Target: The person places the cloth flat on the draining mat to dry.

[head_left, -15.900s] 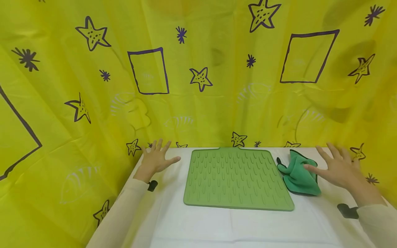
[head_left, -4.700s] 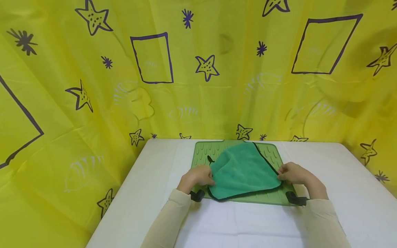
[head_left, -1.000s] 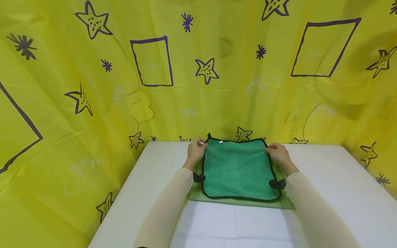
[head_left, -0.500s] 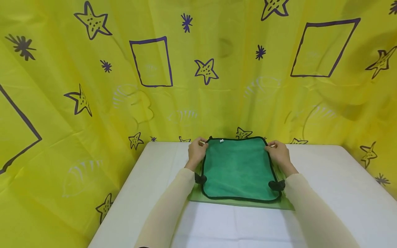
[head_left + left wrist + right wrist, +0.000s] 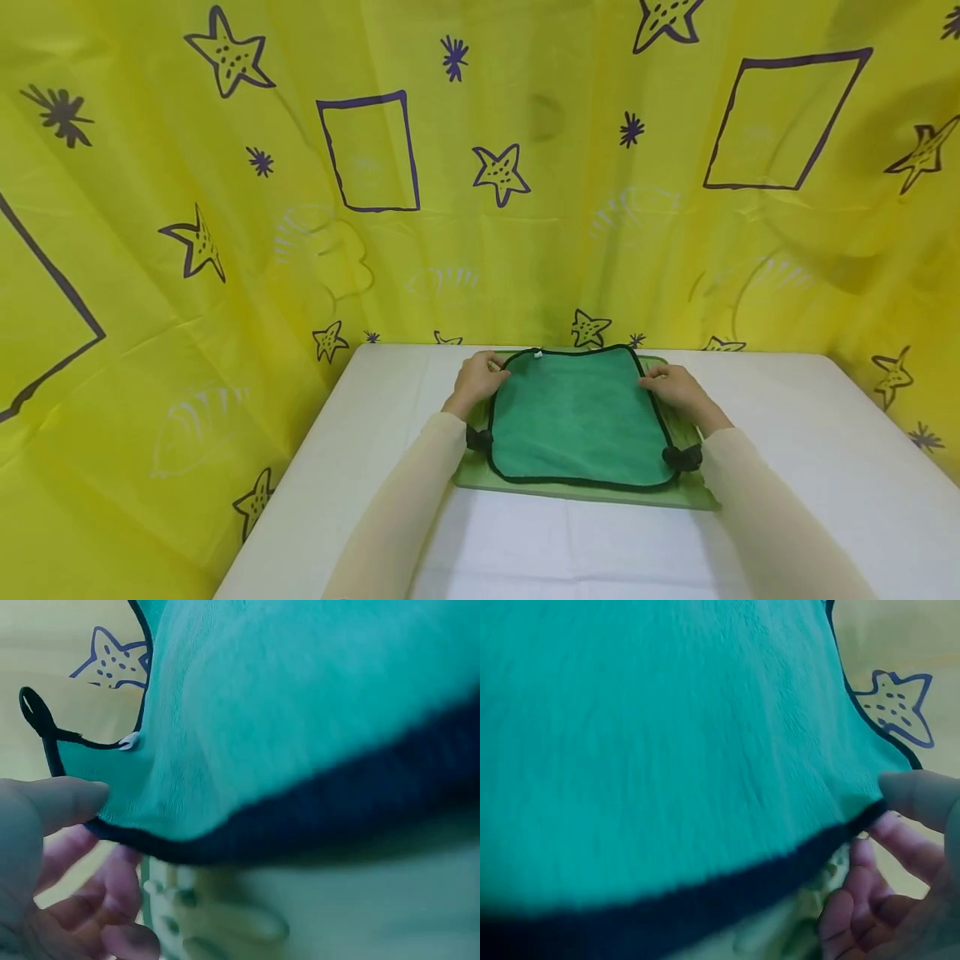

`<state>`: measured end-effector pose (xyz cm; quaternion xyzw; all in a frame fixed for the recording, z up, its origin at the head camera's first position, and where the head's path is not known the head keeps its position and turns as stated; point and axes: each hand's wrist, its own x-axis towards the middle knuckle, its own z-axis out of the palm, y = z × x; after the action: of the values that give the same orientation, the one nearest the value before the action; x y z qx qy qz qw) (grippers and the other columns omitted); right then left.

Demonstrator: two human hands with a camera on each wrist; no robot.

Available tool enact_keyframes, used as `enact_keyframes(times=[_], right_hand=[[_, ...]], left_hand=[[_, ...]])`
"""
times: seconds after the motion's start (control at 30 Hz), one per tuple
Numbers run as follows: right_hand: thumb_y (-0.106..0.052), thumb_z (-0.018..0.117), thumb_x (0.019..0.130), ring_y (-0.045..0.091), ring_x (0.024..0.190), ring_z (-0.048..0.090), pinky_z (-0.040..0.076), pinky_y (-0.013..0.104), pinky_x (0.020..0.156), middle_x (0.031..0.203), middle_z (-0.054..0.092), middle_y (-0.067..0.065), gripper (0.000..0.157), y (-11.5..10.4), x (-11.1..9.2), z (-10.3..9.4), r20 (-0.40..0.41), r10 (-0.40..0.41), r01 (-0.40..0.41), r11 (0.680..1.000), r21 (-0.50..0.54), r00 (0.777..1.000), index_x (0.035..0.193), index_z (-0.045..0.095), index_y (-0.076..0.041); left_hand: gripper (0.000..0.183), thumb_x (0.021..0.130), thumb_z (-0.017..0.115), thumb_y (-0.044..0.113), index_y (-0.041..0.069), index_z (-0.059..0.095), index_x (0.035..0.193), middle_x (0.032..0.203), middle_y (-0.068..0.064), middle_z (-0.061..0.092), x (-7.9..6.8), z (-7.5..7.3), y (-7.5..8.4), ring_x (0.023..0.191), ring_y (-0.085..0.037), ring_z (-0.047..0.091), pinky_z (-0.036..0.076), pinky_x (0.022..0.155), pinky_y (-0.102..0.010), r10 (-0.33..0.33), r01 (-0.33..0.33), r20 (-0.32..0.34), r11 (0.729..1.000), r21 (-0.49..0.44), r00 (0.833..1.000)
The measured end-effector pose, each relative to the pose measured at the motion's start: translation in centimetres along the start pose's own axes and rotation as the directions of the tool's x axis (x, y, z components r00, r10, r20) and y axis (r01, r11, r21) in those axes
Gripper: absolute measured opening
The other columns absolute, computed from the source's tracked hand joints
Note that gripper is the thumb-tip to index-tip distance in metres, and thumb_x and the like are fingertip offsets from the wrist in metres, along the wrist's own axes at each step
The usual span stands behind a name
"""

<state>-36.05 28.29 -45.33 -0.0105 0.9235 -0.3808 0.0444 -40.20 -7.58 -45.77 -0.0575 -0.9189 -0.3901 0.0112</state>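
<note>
A square green cloth (image 5: pixel 577 417) with a black hem lies spread over the light green ridged mat (image 5: pixel 585 492). My left hand (image 5: pixel 477 379) pinches the cloth's far left corner between thumb and fingers; a black loop (image 5: pixel 36 711) and a small white tag (image 5: pixel 129 741) show near that corner in the left wrist view. At the far right corner, my right hand (image 5: pixel 675 387) pinches the hem, its thumb on top and fingers beneath in the right wrist view. Most of the mat is hidden under the cloth, with its edges showing around it.
The white-covered table (image 5: pixel 795 433) extends on both sides of the mat and in front of it. Behind and to the left hangs a yellow curtain (image 5: pixel 480 275) with stars and frames printed on it. A black wrist strap piece (image 5: pixel 682 458) sits by each sleeve.
Both hands have come down and slightly nearer with the cloth's far edge, baring the mat's back rim. Long before, the cloth lay crumpled right of the mat; later the hands spread it over the mat.
</note>
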Motion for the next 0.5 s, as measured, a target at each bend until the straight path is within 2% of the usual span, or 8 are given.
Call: enact_keyframes(times=[0.1, 0.23, 0.37, 0.5], right_hand=[[-0.021, 0.055, 0.104, 0.03, 0.093, 0.052, 0.045, 0.038, 0.079, 0.108, 0.058, 0.025, 0.031, 0.6, -0.2, -0.5, 0.066, -0.022, 0.023, 1.0, -0.011, 0.998, 0.108, 0.063, 0.009], [-0.02, 0.057, 0.104, 0.018, 0.075, 0.046, 0.04, 0.032, 0.067, 0.082, 0.054, 0.005, 0.025, 0.9, -0.9, -0.8, 0.132, -0.008, 0.007, 1.0, 0.01, 0.991, 0.087, 0.062, -0.002], [-0.02, 0.059, 0.103, 0.014, 0.063, 0.044, 0.038, 0.029, 0.059, 0.067, 0.05, -0.002, 0.029, 0.8, -2.3, -0.8, 0.184, -0.001, -0.005, 1.0, 0.031, 0.983, 0.078, 0.06, -0.006], [-0.023, 0.061, 0.102, 0.014, 0.06, 0.045, 0.038, 0.028, 0.056, 0.063, 0.048, -0.001, 0.029, 0.8, -3.7, -0.5, 0.209, -0.001, -0.006, 0.999, 0.032, 0.978, 0.078, 0.06, -0.008]], left_hand=[[0.021, 0.095, 0.071, 0.024, 0.012, 0.073, 0.112, 0.101, -0.01, 0.075, -0.3, -0.3, -0.4, 0.079, -0.021, 0.064, 0.048, 0.066, -0.033, 0.008, -0.011, 0.031, 0.996, 0.092, 0.999], [0.018, 0.094, 0.072, 0.025, 0.011, 0.074, 0.105, 0.096, -0.009, 0.075, -1.1, -0.8, -0.5, 0.07, -0.018, 0.055, 0.041, 0.06, -0.03, 0.025, -0.037, 0.071, 0.983, 0.177, 0.997], [0.017, 0.093, 0.073, 0.025, 0.01, 0.073, 0.101, 0.097, -0.009, 0.073, -2.0, -1.1, -0.6, 0.07, -0.017, 0.053, 0.039, 0.059, -0.028, 0.032, -0.053, 0.107, 0.978, 0.2, 0.994], [0.022, 0.092, 0.075, 0.027, 0.01, 0.07, 0.106, 0.1, -0.01, 0.072, -3.0, -1.5, -0.8, 0.072, -0.017, 0.054, 0.041, 0.061, -0.029, 0.039, -0.061, 0.134, 0.985, 0.162, 0.99]])
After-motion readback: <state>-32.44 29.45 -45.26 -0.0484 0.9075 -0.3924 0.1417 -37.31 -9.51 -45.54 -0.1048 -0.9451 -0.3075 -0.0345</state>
